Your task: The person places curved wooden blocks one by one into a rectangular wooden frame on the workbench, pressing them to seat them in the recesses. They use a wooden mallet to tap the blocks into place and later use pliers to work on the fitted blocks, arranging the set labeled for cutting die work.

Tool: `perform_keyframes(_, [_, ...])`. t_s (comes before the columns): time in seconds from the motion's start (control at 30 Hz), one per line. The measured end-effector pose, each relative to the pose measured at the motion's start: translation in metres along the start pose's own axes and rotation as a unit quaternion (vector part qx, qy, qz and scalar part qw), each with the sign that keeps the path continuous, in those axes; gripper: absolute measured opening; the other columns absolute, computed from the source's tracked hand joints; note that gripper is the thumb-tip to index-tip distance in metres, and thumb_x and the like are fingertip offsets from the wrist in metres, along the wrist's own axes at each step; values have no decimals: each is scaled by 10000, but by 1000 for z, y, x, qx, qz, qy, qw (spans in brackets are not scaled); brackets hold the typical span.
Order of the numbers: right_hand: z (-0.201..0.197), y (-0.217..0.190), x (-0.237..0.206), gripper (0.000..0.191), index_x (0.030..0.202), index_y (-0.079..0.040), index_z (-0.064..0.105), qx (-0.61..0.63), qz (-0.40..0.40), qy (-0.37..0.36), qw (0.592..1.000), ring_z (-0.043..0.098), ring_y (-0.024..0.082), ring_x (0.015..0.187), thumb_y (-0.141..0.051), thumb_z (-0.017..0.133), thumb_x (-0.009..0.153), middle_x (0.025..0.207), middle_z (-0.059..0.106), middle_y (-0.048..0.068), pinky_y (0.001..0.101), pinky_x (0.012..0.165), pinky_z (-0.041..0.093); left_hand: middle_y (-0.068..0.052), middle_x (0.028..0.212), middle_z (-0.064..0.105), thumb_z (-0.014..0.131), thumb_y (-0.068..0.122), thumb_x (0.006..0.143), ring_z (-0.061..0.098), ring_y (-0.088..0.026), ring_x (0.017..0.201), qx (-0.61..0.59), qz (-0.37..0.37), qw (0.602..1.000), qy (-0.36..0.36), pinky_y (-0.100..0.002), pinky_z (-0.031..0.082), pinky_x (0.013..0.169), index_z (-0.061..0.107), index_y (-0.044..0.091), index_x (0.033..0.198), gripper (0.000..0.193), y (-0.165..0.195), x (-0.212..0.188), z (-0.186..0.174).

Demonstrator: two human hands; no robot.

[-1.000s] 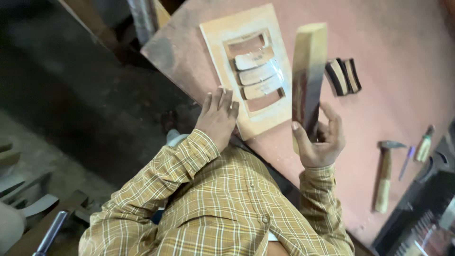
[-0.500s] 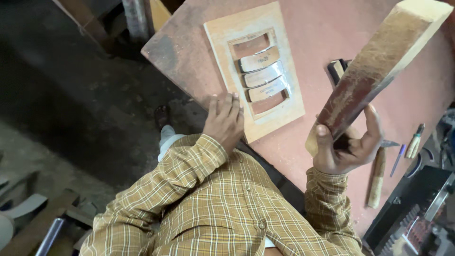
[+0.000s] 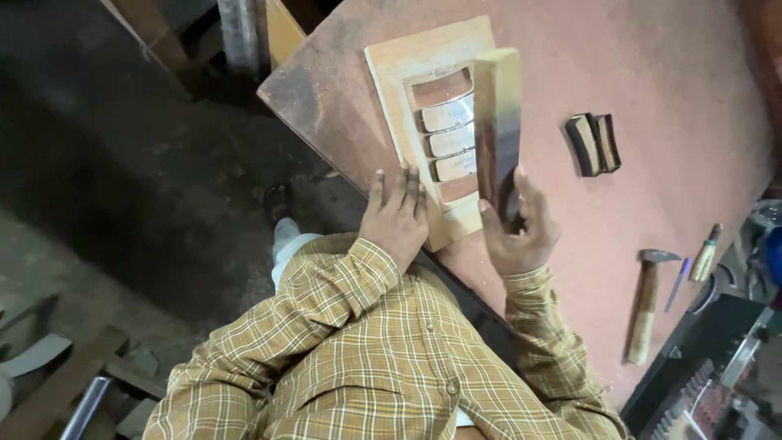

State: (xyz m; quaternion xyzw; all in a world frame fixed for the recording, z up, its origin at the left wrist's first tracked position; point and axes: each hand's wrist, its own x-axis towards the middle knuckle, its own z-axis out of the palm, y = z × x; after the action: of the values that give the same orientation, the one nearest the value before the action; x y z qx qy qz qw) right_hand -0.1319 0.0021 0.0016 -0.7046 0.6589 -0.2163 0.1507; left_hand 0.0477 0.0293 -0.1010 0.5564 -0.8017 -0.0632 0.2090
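Note:
A pale wooden frame (image 3: pixel 395 81) with a cut-out window lies on the reddish table (image 3: pixel 668 65). Three curved wooden slats (image 3: pixel 450 140) sit inside the window. My left hand (image 3: pixel 397 213) rests flat on the frame's near corner, fingers spread. My right hand (image 3: pixel 521 232) grips the dark lower end of a long wooden block (image 3: pixel 497 122). The block lies down along the frame's right side, over the window's edge.
Two small dark wooden pieces (image 3: pixel 595 144) lie side by side to the right of the frame. A hammer (image 3: pixel 643 305), a chisel (image 3: pixel 705 254) and a thin blue tool (image 3: pixel 677 283) lie near the table's right edge. Dark floor and scrap wood lie to the left.
My right hand has swung the block down from a raised, tilted position onto the frame's right side. My left hand has stayed on the frame's near corner.

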Motion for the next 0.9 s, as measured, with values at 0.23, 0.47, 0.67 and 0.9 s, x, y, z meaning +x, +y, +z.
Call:
perform_keyframes(0.23, [-1,-1,-8,552,1386,-68,625,20,-40,-3,999,719,183,683,-142,827,877,879,746,137,313,614,551,-268,1451,559,533,203,900,488,-371,1393,11,3,1000,-16,-637,273,1174,682,-58,1237,451,4,2,1])
perform_keyframes(0.47, [-19,5,-29,562,1325,-126,688,-76,-17,-50,996,709,211,588,-210,874,802,769,723,129,327,571,549,-289,1465,560,542,182,901,478,-408,1394,0,-1,1000,-19,-642,266,1179,702,-58,1173,396,2,0,1])
perform_keyframes(0.67, [-20,15,-33,573,1317,-114,698,-88,-122,-71,986,739,180,667,-164,872,773,839,750,128,305,633,562,-289,1430,568,529,179,918,478,-392,1416,10,1,999,-42,-652,265,1173,675,-68,1216,414,4,-2,2])
perform_keyframes(0.9, [-17,31,-24,555,1446,-51,589,69,25,109,991,681,163,739,-142,811,945,911,756,122,270,673,511,-286,1464,548,500,185,938,448,-404,1423,44,12,997,-59,-653,237,1190,624,-71,1317,474,6,0,4])
